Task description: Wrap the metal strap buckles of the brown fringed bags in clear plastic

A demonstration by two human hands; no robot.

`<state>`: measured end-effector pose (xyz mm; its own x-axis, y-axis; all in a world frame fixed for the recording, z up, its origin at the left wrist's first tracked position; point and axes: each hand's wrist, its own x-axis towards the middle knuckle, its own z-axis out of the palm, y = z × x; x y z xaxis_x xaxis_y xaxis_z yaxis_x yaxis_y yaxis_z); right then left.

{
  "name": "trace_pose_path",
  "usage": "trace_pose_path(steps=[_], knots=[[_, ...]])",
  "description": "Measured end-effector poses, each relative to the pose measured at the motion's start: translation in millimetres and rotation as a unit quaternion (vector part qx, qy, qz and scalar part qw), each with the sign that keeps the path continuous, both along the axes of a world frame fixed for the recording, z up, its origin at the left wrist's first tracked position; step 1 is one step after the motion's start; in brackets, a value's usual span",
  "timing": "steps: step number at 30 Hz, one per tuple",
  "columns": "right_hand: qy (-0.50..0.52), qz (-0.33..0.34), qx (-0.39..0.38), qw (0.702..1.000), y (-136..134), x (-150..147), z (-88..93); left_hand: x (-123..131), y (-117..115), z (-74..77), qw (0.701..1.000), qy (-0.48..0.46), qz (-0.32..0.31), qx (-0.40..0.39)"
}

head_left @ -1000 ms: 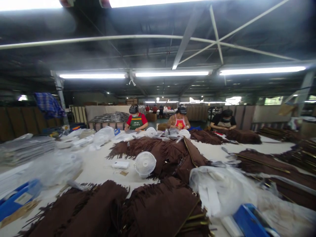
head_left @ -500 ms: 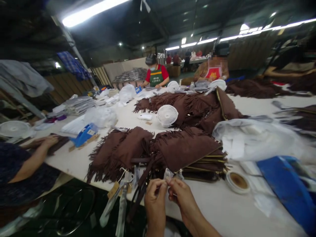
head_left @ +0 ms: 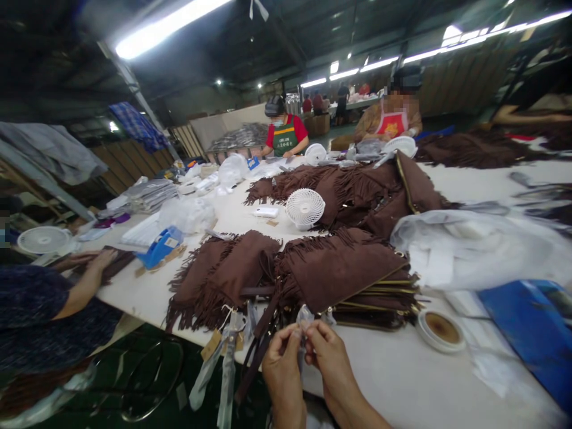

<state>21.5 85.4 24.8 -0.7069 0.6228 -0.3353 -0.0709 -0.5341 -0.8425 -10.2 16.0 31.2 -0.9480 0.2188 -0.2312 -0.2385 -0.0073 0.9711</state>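
At the table's near edge, my left hand (head_left: pixel 283 366) and my right hand (head_left: pixel 329 360) meet with thumbs and fingertips pinched together. Between them is a small piece of clear plastic wrap (head_left: pixel 305 314); what it covers is hidden by my fingers. Just beyond lies a stack of brown fringed bags (head_left: pixel 342 268) with gold zippers along the right side. More brown fringed pieces (head_left: pixel 243 262) rest to its left. Left of my hands, plastic-wrapped straps (head_left: pixel 227 381) hang over the edge beside a brown card tag (head_left: pixel 211 344).
A round tub (head_left: pixel 440 330) with brown contents and a blue holder (head_left: pixel 522 339) are at the right. Behind them lies a clear plastic bag (head_left: pixel 473 250). A white fan (head_left: pixel 305 208) stands mid-table. One co-worker's arm (head_left: pixel 84 286) is at the left; other people work across the table.
My view has shifted slightly, so the table things sit a little further right. Both hands keep pinching the plastic wrap, with only slight finger movement.
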Motion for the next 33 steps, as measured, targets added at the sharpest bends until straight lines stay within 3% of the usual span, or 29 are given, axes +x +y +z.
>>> trace_pose_path(steps=[4,9,14,19,27,33], knots=[[0.0,-0.004,-0.012,1.0,-0.9,0.2,2.3,-4.3,-0.2,-1.0,0.995,-0.078,0.019,0.066],[-0.003,0.002,-0.021,1.0,-0.9,1.5,5.9,-16.9,-7.1,1.0,0.985,-0.133,-0.052,0.099],[0.017,0.017,-0.013,1.0,-0.8,2.1,1.8,-26.9,-6.5,5.9,0.955,-0.231,-0.088,0.165],[0.006,0.001,-0.015,1.0,-1.4,2.1,1.1,-24.9,3.0,9.2,0.928,-0.318,-0.085,0.176],[-0.016,-0.019,-0.026,0.999,-1.1,2.0,4.0,-16.6,9.5,5.7,0.913,-0.353,-0.032,0.204],[-0.012,-0.007,-0.01,1.0,-0.1,1.0,1.2,-28.9,9.6,8.9,0.881,-0.408,-0.107,0.213]])
